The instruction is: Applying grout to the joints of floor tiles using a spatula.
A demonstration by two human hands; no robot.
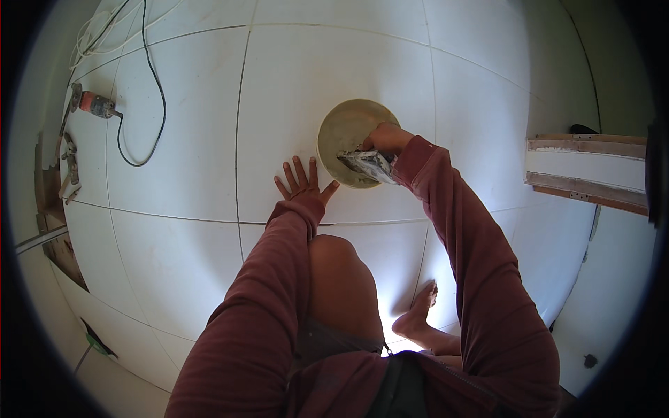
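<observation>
A round beige bowl (pixel 333 132) stands on the white tiled floor in front of me, with a greyish residue inside. My right hand (pixel 387 138) reaches over its right side, fingers closed. Below the fingers, a grey-white, dark-streaked flat piece (pixel 369 166) slants across the rim into the bowl; it looks smeared, and its exact kind is unclear. The hand seems to grip it, though the fingertips are partly hidden. To the bowl's left, my left hand (pixel 304 187) lies flat on the tiles with fingers spread, the thumb close to the bowl.
A red and grey angle grinder (pixel 96 104) lies at the far left, its black cord (pixel 164 104) looping over the tiles. Pale cables (pixel 90 38) are tangled behind it. At the right sits a wood-edged white panel or frame (pixel 585 171). My bare foot (pixel 418 317) rests below.
</observation>
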